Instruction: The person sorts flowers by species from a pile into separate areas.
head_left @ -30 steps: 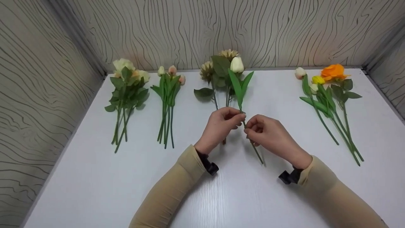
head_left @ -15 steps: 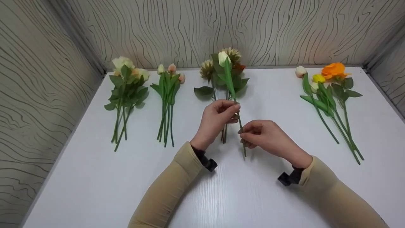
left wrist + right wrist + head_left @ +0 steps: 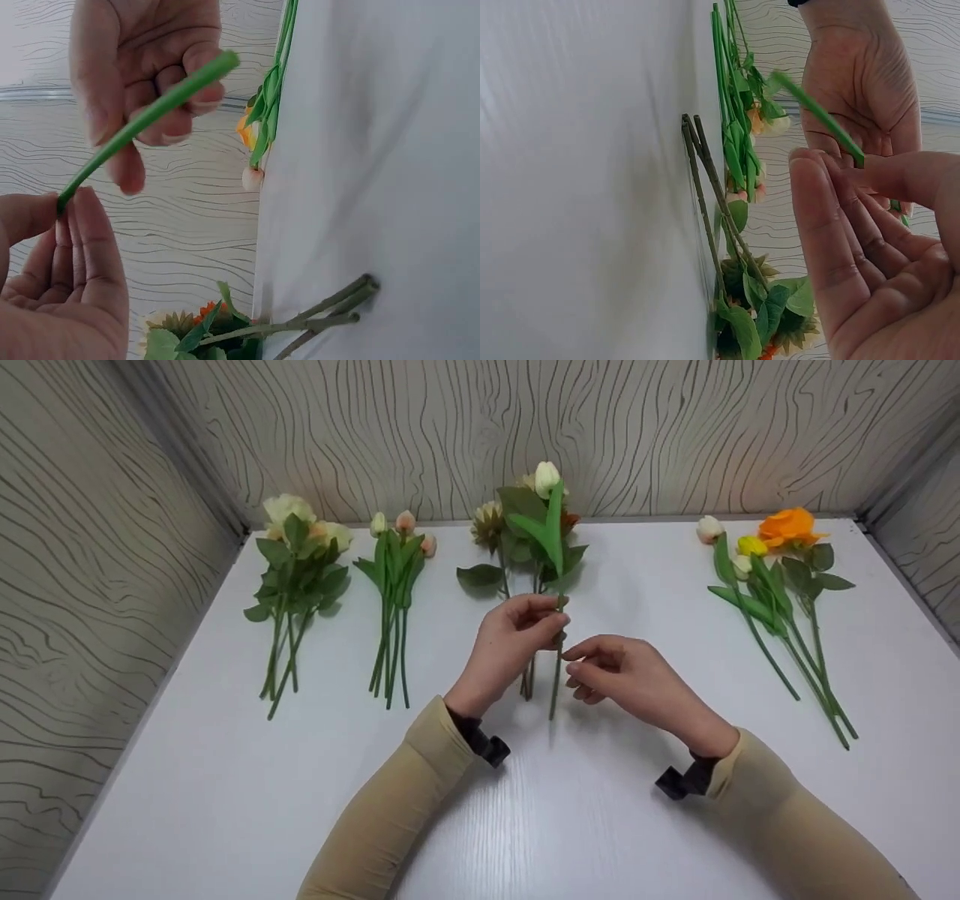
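Note:
Above the table, a white tulip with green leaves stands nearly upright in the head view. My left hand pinches its stem between thumb and fingers; the left wrist view shows the cut end of the tulip stem pointing away from that grip. Close by on the right is my right hand, fingers loosely bent. Its index fingertip is at the stem, perhaps touching it, while the thumb is apart from it. Behind the tulip lies a bunch of beige and orange flowers with dark leaves, partly hidden by the left hand.
On the white table, a bunch of cream roses lies far left, beside a bunch of pink and white tulips. At the right lie an orange flower, a yellow tulip and pale tulips. A patterned wall borders the back.
The white tulip has swung and turned in the left hand, its stem end shifting left and its head rising. The right hand's fingers have come off their grip on the stem.

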### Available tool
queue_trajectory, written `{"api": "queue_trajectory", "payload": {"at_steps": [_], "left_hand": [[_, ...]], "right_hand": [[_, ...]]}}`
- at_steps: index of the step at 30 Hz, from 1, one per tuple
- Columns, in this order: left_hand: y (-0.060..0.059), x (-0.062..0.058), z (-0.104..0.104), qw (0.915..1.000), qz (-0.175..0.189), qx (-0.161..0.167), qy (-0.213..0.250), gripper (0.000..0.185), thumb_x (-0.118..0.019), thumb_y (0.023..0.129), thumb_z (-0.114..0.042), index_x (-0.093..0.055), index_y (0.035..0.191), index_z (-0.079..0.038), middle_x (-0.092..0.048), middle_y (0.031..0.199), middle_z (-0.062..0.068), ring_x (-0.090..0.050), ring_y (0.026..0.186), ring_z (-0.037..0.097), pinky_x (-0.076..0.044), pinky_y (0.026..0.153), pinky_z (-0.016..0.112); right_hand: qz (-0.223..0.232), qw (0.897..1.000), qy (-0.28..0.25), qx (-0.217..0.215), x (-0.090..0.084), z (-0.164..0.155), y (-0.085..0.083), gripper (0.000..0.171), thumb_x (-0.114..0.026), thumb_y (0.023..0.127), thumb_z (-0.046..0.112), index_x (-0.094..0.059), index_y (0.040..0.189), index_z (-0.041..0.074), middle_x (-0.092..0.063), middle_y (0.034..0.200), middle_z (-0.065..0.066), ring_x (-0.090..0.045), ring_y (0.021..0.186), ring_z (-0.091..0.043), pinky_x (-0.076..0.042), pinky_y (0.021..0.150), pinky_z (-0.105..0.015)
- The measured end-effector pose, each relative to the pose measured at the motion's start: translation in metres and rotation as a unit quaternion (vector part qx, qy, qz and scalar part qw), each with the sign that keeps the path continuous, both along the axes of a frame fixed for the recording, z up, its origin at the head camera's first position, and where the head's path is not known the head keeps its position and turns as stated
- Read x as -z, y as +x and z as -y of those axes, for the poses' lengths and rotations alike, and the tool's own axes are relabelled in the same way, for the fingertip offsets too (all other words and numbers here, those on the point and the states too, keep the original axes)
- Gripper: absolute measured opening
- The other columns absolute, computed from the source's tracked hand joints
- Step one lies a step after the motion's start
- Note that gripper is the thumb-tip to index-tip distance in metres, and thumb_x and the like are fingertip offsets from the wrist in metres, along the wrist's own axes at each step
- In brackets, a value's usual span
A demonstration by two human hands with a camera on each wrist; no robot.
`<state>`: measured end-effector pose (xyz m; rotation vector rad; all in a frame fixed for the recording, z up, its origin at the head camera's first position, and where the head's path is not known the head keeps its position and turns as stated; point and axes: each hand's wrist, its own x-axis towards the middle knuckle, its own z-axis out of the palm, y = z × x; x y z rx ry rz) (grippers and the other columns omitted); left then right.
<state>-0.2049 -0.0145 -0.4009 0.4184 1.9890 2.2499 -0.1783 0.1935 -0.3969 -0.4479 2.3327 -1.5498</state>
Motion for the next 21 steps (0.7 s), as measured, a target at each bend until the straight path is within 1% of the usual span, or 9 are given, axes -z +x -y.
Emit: {"api": "queue_trajectory", "payload": {"at_steps": [2,4,7,9,12,15,16,18,21], "left_hand": [[-0.002,-0.005,0.01,0.9997,-0.004,-0.011,-0.02,0.028,-0.071,0.099,-0.017,-0.068,0.124,-0.004,-0.07,0.107,0.011,-0.068,0.094,0.024,-0.06,0.085,0.037],[-0.006,-0.011,0.024,0.9979,-0.015,-0.026,-0.057,0.029,-0.07,0.099,-0.018,-0.069,0.125,-0.005,-0.07,0.107,0.008,-0.068,0.094,0.023,-0.06,0.084,0.036],[-0.014,-0.02,0.05,0.9876,-0.042,-0.06,-0.138,0.028,-0.068,0.101,-0.018,-0.069,0.126,-0.007,-0.069,0.107,0.006,-0.066,0.094,0.021,-0.058,0.081,0.035],[-0.021,-0.025,0.069,0.9743,-0.057,-0.089,-0.199,0.027,-0.067,0.102,-0.018,-0.069,0.126,-0.008,-0.068,0.107,0.004,-0.064,0.094,0.019,-0.056,0.079,0.034],[-0.033,-0.029,0.096,0.946,-0.067,-0.133,-0.288,0.027,-0.064,0.103,-0.018,-0.07,0.127,-0.008,-0.068,0.108,0.002,-0.062,0.094,0.016,-0.053,0.077,0.034],[-0.045,-0.027,0.121,0.9158,-0.063,-0.161,-0.362,0.027,-0.062,0.104,-0.018,-0.07,0.127,-0.006,-0.068,0.11,0.004,-0.062,0.095,0.017,-0.053,0.077,0.035],[-0.048,-0.025,0.129,0.9085,-0.06,-0.166,-0.379,0.027,-0.061,0.104,-0.017,-0.069,0.128,-0.006,-0.068,0.111,0.005,-0.062,0.096,0.019,-0.053,0.077,0.036],[-0.054,-0.019,0.141,0.8963,-0.052,-0.169,-0.407,0.028,-0.059,0.105,-0.015,-0.069,0.128,-0.004,-0.068,0.113,0.008,-0.062,0.097,0.022,-0.053,0.078,0.038],[-0.059,-0.009,0.153,0.8855,-0.034,-0.165,-0.433,0.029,-0.057,0.105,-0.013,-0.069,0.128,-0.001,-0.068,0.117,0.013,-0.062,0.099,0.025,-0.054,0.082,0.041]], "right_hand": [[-0.006,1.0,0.0,-0.001,0.0,0.0,0.0,0.032,-0.07,0.1,0.029,-0.07,0.12,0.004,-0.074,0.099,-0.019,-0.072,0.088,-0.04,-0.062,0.075,-0.037],[-0.011,1.0,0.001,-0.001,0.0,-0.001,-0.001,0.032,-0.069,0.1,0.03,-0.07,0.121,0.005,-0.074,0.1,-0.018,-0.072,0.088,-0.038,-0.062,0.075,-0.036],[-0.012,1.0,0.007,0.004,0.0,-0.002,-0.002,0.032,-0.069,0.1,0.03,-0.071,0.12,0.005,-0.074,0.1,-0.014,-0.072,0.089,-0.035,-0.061,0.076,-0.036],[-0.011,1.0,0.012,0.005,0.001,-0.003,-0.004,0.033,-0.069,0.1,0.031,-0.071,0.12,0.004,-0.074,0.101,-0.013,-0.072,0.09,-0.033,-0.061,0.076,-0.035],[-0.009,1.0,0.019,0.007,0.002,-0.005,-0.006,0.035,-0.068,0.101,0.031,-0.07,0.121,0.004,-0.074,0.102,-0.013,-0.072,0.091,-0.033,-0.061,0.077,-0.036],[-0.007,1.0,0.022,0.009,0.004,-0.007,-0.007,0.035,-0.068,0.101,0.031,-0.07,0.122,0.003,-0.074,0.103,-0.013,-0.072,0.092,-0.032,-0.061,0.077,-0.035],[-0.006,1.0,0.023,0.01,0.005,-0.007,-0.008,0.035,-0.068,0.101,0.031,-0.07,0.122,0.003,-0.074,0.103,-0.013,-0.071,0.092,-0.032,-0.061,0.077,-0.035],[-0.005,1.0,0.023,0.011,0.006,-0.007,-0.009,0.034,-0.068,0.101,0.031,-0.07,0.121,0.003,-0.074,0.102,-0.013,-0.072,0.091,-0.031,-0.061,0.076,-0.035],[-0.002,1.0,0.023,0.008,0.008,-0.007,-0.01,0.033,-0.068,0.101,0.03,-0.071,0.12,0.002,-0.074,0.102,-0.014,-0.072,0.09,-0.029,-0.061,0.076,-0.035]]}}
